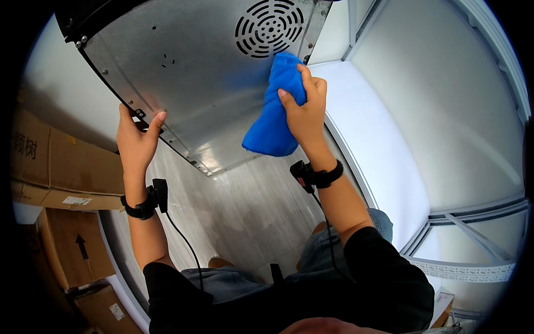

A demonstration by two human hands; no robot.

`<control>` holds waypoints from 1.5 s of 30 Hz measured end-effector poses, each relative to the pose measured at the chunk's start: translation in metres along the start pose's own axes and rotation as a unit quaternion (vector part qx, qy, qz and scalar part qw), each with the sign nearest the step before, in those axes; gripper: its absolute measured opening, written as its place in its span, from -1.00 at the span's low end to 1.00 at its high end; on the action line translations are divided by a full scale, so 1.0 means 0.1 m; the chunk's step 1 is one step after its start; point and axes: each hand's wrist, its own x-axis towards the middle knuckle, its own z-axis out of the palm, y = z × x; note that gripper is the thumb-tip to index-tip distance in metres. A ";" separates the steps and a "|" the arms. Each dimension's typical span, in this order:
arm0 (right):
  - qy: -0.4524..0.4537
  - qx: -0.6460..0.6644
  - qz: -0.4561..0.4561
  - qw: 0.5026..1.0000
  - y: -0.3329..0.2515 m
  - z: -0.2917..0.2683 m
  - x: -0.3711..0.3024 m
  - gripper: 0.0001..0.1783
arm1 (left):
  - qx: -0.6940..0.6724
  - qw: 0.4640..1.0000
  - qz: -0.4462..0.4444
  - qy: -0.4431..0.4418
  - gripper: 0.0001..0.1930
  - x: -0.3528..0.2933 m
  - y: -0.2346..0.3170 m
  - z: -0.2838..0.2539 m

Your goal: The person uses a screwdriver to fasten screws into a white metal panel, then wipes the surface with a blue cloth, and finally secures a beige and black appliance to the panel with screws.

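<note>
A large metal panel [206,72], silver and with a round slotted vent [271,28] near its upper right, forms one face of a boxy appliance in front of me. My left hand [138,136] grips the panel's left edge, thumb on the metal face and fingers behind the edge. In my right hand [306,108] is a blue cloth [272,122], bunched between thumb and fingers. The cloth's top lies just below the vent, against the panel near its right edge, and its lower part hangs loose. Screws line the panel's left border.
Cardboard boxes [83,167] are stacked on the left. To the right stands a white shelf [367,128] with a grey metal frame [461,222]. Beneath the appliance is a light wood-look floor [233,222]. Each wrist wears a black strap with a cabled device.
</note>
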 end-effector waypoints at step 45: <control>-0.270 -0.088 -0.047 0.958 1.02 1.76 -2.39 -0.32 | 0.172 0.883 -0.109 -0.424 -0.69 -0.61 -1.20 0.66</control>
